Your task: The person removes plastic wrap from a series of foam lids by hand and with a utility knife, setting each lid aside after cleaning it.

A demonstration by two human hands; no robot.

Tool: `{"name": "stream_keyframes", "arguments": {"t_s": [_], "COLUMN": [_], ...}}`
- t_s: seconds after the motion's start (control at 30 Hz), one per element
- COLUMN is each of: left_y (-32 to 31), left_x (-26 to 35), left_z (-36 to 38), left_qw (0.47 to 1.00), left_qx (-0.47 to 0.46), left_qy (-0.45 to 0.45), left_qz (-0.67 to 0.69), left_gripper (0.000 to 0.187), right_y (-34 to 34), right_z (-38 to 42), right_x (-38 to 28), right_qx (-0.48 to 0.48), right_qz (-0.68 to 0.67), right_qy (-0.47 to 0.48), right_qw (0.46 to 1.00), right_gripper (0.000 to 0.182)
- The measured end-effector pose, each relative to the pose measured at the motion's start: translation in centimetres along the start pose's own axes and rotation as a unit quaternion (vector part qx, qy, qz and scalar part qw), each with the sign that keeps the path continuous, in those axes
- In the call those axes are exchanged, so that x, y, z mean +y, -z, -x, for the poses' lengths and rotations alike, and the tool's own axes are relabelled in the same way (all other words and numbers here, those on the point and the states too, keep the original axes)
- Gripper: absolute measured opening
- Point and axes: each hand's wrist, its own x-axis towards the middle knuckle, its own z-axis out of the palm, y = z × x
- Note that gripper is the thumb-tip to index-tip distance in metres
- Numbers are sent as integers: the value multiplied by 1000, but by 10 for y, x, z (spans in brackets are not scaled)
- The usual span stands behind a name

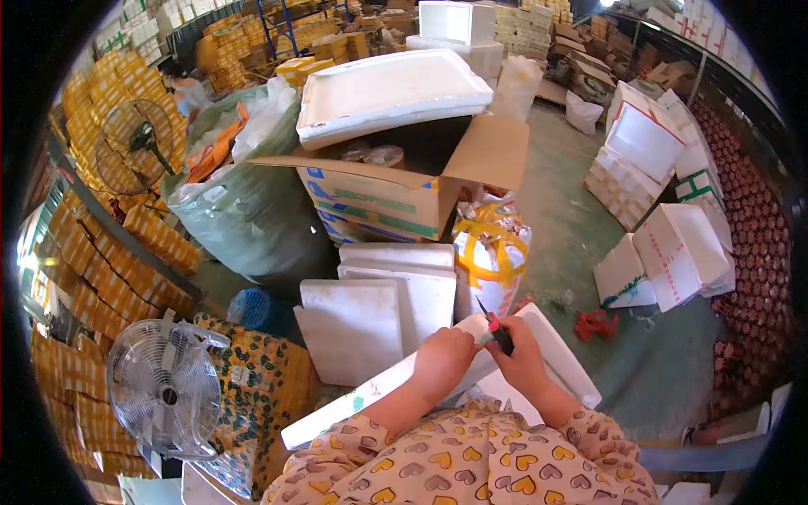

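Observation:
A white foam box piece [370, 406] lies tilted across my lap, with another white foam panel [574, 364] angled to its right. My left hand [443, 364] is closed at the foam's upper edge; its fingers curl inward and what they pinch is hidden. Close beside it, my right hand [523, 360] grips a red-and-black-handled knife [500, 335], its thin dark blade pointing up and away from me. The fingertips of both hands nearly meet over the foam.
White foam lids [353, 328] lean ahead, before a cardboard box [379, 198] topped by a foam lid [396, 88]. A taped white sack [492, 252] stands right of them. On the left are a floor fan [168, 391] and a green bag [252, 210]. Foam boxes [677, 252] stand right.

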Motion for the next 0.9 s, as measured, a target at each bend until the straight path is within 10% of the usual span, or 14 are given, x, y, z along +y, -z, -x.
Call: {"name": "stream_keyframes", "arguments": {"t_s": [0.3,0.5,0.9], "left_y": [9,-2,-13], "left_x": [-16,-28,-21], "left_z": [-8,-5,-13], "left_qw": [993,980,976], "left_qx": [-100,98,127], "left_qy": [-10,47,4], "left_qz": [68,166,177], "left_gripper": [7,5,5], "right_y": [3,30,14], "right_z": [-2,20,37], "right_x": [16,-20,-20], "right_qx": [-3,-118,-196], "right_qz": [-14,-251,-129], "right_qy": [-3,-252,-261], "right_qw": [1000,927,936], "right_gripper": [31,43,43]}}
